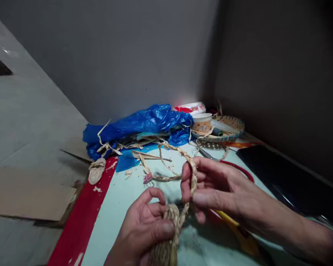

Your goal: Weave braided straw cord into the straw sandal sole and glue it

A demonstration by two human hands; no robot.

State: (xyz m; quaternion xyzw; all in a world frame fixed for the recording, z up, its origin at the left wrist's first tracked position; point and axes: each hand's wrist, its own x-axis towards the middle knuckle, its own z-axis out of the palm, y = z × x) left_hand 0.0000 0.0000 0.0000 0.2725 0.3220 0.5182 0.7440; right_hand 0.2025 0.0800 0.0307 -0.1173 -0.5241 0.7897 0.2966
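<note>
Between the thumb and fingers of my left hand (148, 225) is a small woven straw piece (163, 251), its lower part cut off by the frame's bottom edge. A braided straw cord (193, 175) runs up from beside that piece. My right hand (213, 184) pinches the cord a short way above the left hand. Past the right hand the cord loops back over the table and ends in a tip bound with pink (148, 178), where loose straw ends stick out.
Behind lie a blue plastic bag (152, 120) with straw, a paper cup (202, 122) and a woven tray (235, 127). Red-handled scissors (238, 168) and a yellow-handled tool (229, 218) lie near my right hand. A small woven slipper (97, 171) sits on the table's red left edge (84, 210).
</note>
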